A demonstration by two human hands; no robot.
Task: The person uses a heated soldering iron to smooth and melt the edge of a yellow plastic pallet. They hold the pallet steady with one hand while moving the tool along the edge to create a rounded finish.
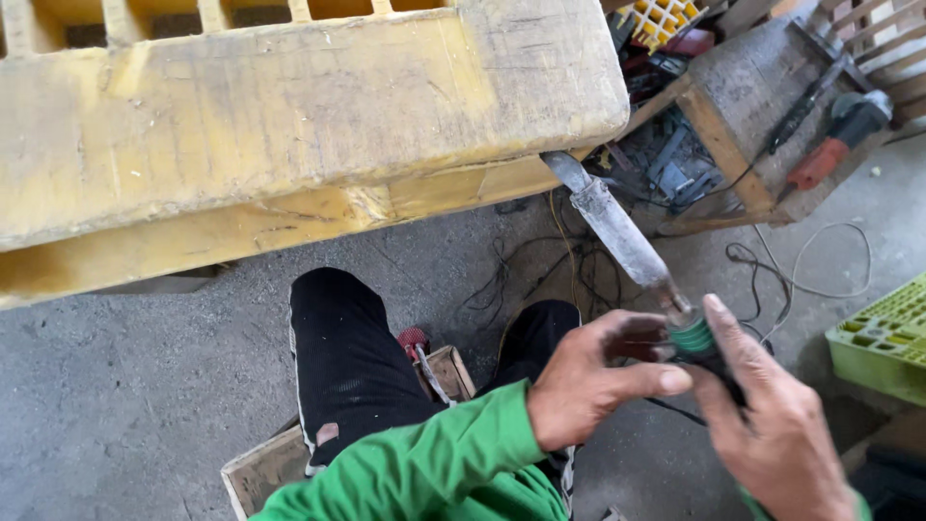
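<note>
No packages, labels, signs or screens show anywhere in this view, neither on the floor, nor on the yellow crate, nor among the tools.

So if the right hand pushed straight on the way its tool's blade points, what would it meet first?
Probably the worn yellow-painted wooden block: the right hand, with the left hand, grips the long grey metal blade, whose tip already sits at the block's lower edge, though depth is unclear.

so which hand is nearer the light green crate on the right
Right. The right hand sits just left of the green crate, gripping the tool handle. The left hand lies further left, beyond the handle.
</note>
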